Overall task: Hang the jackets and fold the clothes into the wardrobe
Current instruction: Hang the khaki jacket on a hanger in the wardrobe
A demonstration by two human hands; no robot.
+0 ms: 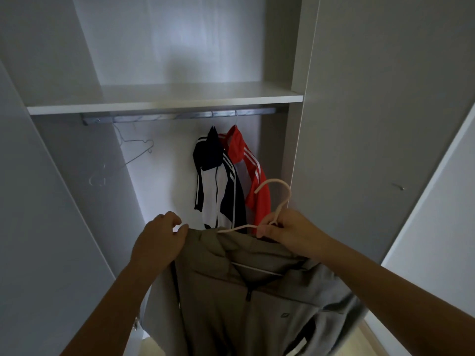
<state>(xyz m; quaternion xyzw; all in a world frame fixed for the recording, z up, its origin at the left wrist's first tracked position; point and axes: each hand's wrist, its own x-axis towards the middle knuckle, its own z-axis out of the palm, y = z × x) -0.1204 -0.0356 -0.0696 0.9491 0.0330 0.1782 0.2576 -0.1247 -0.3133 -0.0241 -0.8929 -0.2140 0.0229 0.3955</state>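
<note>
2 jackets are already hung on the rail (180, 115) under the shelf (164, 101): a navy-and-white jacket (218, 176) and a red jacket (253, 170), touching, toward the rail's right end. 1 empty wire hanger (136, 147) is noted at the left end. A 3rd garment, the grey-brown jacket (244, 291), is held up in front of the open wardrobe (295, 150), below the rail and not yet on it. It is draped over a pale hanger (276, 199); the hanger's neck is pinched in the right hand (288, 227), hook up and free. The jacket's shoulder is gripped by the curled fingers of the left hand (159, 240). Progress, as judged: hanging is partly done, this jacket is left to be hooked on the rail; folding is taken as not yet begun, since no folded clothes are in view
</note>
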